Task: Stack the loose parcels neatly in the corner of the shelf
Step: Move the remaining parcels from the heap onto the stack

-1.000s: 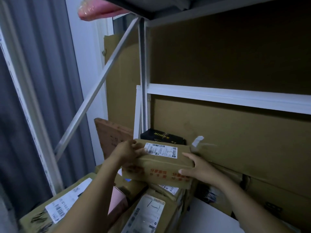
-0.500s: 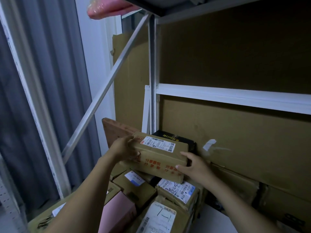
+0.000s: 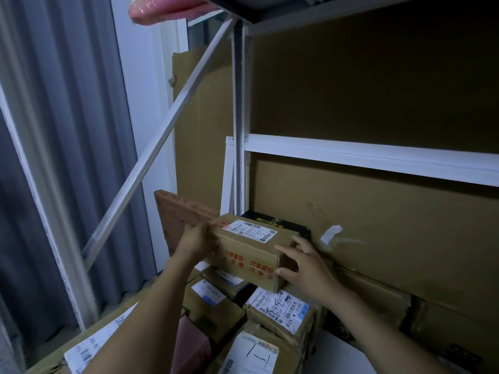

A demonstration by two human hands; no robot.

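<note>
Gripping the brown box [image 3: 251, 251] by both ends, left hand [image 3: 196, 242] curled round one end and right hand [image 3: 307, 263] spread, bent round the other, the person holds it level above the loose parcels [image 3: 280, 311], squaring it against the black box [image 3: 283, 225] by the far-left corner post [image 3: 239, 130].

Both forearms reaching forward, left hand [image 3: 198, 240] gripping parcel [image 3: 251, 252] end, right hand [image 3: 305, 263] seemingly cupping the other end

One head-worn wide-angle view, facing forward and down — close to the shelf post [image 3: 240, 130], parcels [image 3: 278, 311] just below
</note>
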